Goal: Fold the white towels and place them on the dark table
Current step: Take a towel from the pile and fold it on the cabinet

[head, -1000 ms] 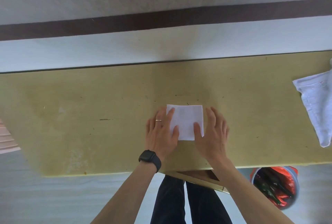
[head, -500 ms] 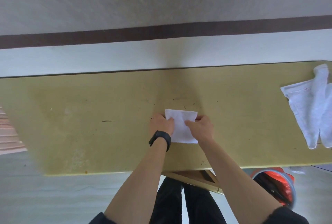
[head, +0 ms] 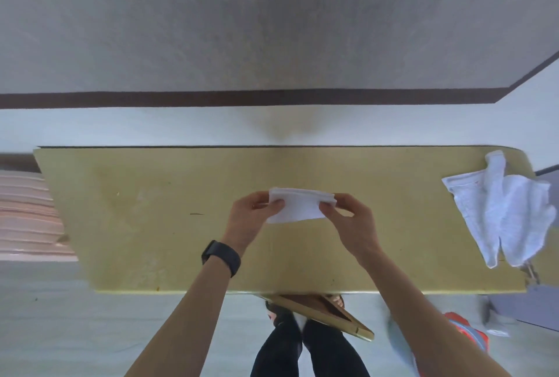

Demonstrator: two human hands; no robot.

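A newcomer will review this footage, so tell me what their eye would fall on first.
First, the folded white towel, pinched at either side by the left hand and the right hand over the middle of the yellow table. Next, the crumpled white towels heaped at the table's right end, and the black watch on the left wrist.

Even soft daylight, faint shadow on the wall, wide-angle bending at edges, motion blur lower right
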